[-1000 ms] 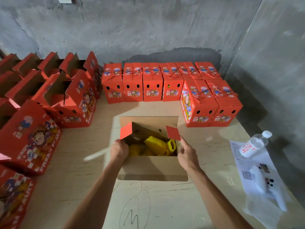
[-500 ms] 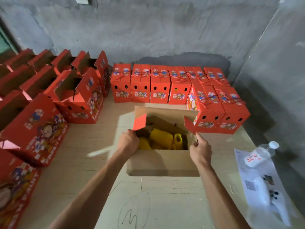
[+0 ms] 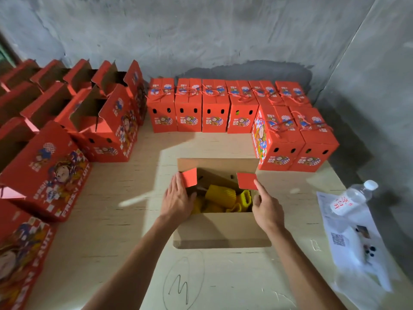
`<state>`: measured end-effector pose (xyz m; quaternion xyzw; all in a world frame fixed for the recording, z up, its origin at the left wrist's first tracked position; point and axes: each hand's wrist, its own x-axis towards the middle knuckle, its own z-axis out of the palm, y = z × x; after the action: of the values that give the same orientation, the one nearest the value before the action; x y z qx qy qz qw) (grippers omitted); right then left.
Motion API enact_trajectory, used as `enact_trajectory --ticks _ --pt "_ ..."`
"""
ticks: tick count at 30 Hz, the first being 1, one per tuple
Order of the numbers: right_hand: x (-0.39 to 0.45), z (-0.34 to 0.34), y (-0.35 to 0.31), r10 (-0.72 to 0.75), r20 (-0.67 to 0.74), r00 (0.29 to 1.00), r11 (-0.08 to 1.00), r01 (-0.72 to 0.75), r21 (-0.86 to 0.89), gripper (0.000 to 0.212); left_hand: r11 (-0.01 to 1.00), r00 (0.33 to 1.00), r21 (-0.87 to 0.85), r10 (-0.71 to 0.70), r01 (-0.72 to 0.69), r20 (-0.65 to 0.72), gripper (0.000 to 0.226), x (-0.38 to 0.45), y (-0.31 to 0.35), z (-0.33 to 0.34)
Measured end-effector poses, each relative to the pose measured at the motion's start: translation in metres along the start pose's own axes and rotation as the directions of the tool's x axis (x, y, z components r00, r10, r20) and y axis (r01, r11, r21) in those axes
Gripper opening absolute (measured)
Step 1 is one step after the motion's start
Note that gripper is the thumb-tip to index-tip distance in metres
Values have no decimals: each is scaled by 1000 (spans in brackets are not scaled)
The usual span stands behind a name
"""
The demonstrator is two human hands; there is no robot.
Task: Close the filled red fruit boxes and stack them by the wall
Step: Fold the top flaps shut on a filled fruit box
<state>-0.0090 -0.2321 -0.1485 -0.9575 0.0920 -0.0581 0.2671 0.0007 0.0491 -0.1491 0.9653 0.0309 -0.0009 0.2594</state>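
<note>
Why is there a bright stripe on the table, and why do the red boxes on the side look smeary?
Head view: a light streak falls on the table left of the open box; the nearest red boxes look blurred and stretched near the wide-angle picture's edge.

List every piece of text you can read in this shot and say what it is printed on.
"FRESH FRUIT": side of the big red box at left.
"3": handwritten, circled, on the table.
Red characters on the water bottle: too blurred.
QR code and print on the paper sheet: unreadable.
Small labels on the closed boxes: too small.
</note>
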Motion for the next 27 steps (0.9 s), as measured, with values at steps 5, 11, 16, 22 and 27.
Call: enact_trajectory --ticks 5,11,16,22,27 --pt "3 -9 -3 -68 -15 998 996 67 -56 55 990 995 -97 95 -98 -30 60 -3 4 -8" --pt "23 -9 -1 -103 -115 988 978 121 171 22 984 984 -178 -42 11 -171 41 -8 4 -12" --pt "26 -6 -4 -240 -153 959 965 253 73 54 955 973 -276 51 -114 -226 87 -8 0 -10" --pt "27 -11 2 -338 -104 936 935 346 77 73 982 937 -103 114 -156 -329 51 -10 -4 -10" --pt "28 -14 12 -335 102 937 942 330 65 89 985 976 29 171 -169 -134 71 -3 -6 -7"
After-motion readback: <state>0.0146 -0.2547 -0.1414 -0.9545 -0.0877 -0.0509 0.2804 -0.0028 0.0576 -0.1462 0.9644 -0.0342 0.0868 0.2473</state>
